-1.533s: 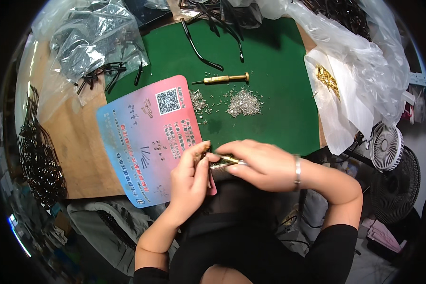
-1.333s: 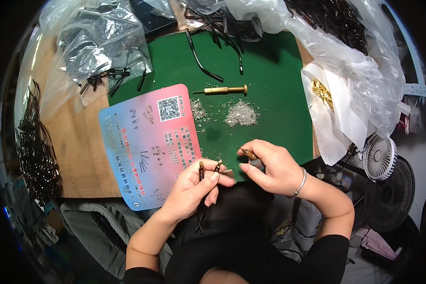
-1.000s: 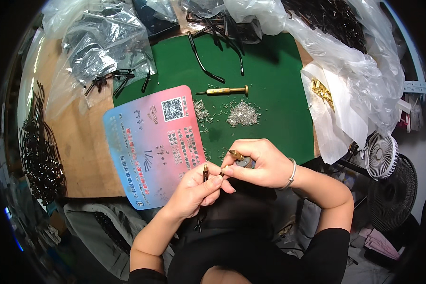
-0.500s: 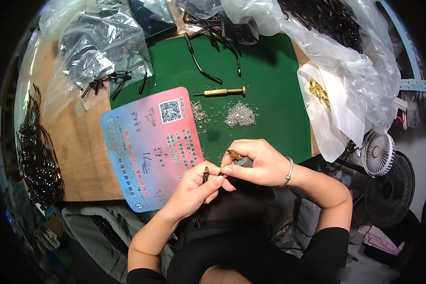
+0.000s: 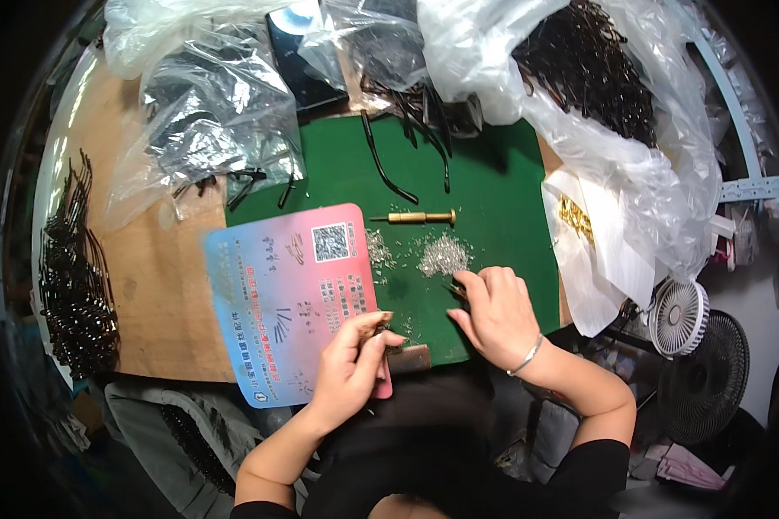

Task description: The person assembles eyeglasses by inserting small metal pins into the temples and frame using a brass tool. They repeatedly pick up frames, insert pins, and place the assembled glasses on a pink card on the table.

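Observation:
My left hand [image 5: 351, 368] is closed over the printed mat's right edge. A small dark eyeglass part sits in its fingertips, mostly hidden by them. Over the green mat [image 5: 502, 173], my right hand [image 5: 504, 320] has its fingers curled round a small brass-coloured tool [image 5: 458, 291], most of it covered. Its fingertips are just below a heap of tiny silver screws [image 5: 444, 255]. More screws [image 5: 377, 248] are scattered to the left. A brass screwdriver [image 5: 420, 217] lies beyond the heap. Next to my left hand, a brownish flat block [image 5: 409, 358] rests at the table's front edge.
A pink-and-blue printed mat [image 5: 299, 259] lies on the left. Dark eyeglass temples [image 5: 381, 164] lie at the back, with clear plastic bags [image 5: 216, 104]. Bundled dark frame parts [image 5: 78, 303] are far left. Gold pieces [image 5: 576, 218] sit on white paper; fans [image 5: 679, 316] stand right.
My hands have separated. The right one has moved away and up to the screw heap with the tool; the left has stayed near the mat's edge. The view has shifted, uncovering the brownish block.

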Available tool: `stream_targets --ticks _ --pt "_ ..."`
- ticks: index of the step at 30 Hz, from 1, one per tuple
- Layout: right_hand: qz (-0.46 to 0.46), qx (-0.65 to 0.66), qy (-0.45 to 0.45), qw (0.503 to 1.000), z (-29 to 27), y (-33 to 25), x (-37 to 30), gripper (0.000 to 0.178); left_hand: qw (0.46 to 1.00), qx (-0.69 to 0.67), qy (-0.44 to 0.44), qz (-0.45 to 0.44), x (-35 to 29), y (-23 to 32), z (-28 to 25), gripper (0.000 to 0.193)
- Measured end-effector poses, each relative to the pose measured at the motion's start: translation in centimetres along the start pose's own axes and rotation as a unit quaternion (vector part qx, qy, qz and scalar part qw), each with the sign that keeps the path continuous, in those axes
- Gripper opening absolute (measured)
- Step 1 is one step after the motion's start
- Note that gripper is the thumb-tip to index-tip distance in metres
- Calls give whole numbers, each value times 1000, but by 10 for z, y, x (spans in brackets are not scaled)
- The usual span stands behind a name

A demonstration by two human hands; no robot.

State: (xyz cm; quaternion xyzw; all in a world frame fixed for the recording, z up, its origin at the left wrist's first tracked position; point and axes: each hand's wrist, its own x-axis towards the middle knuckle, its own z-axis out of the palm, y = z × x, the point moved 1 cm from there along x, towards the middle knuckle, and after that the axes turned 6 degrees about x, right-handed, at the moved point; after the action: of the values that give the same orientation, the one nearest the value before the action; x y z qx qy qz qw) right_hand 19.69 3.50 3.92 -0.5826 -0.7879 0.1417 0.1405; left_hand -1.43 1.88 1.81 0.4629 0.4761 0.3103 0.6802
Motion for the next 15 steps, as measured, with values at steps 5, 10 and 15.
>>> stream_targets --ticks 5,10,15 --pt "-148 -12 80 986 -5 4 69 20 999 -30 -14 -25 -2 7 1 29" --pt "-170 -108 91 975 34 24 103 7 997 44 42 49 -2 5 -5 29" --pt "-152 37 74 985 4 10 93 10 997 -13 61 36 -6 -10 2 27"
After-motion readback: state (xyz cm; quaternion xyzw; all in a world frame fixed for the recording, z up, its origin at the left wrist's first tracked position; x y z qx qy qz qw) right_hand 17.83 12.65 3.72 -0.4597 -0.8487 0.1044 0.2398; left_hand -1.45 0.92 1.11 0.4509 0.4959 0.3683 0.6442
